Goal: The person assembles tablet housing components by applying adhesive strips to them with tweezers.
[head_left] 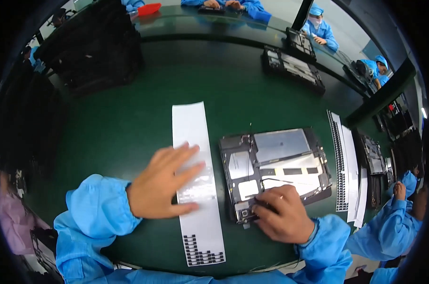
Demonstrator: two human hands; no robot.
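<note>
An opened tablet-like electronic device (283, 146) lies in front of me, its silver plates, white panels and black frame showing. My right hand (283, 213) rests at its near edge beside a small square part, fingers curled and pinched together. What they hold, if anything, is hidden. My left hand (165, 182) is open, fingers spread and slightly blurred, over a long white backing sheet (191, 125) left of the device. At the sheet's near end sit rows of small black stickers (195, 255). A shiny patch shows on the sheet beside the left fingers.
Everything lies on a green table (115, 128). Tall black stacks (96, 52) stand at the far left. Right of the device are more sticker sheets (349, 165) and further devices (373, 154). Another tray of parts (295, 68) stands at the back. People in blue work nearby.
</note>
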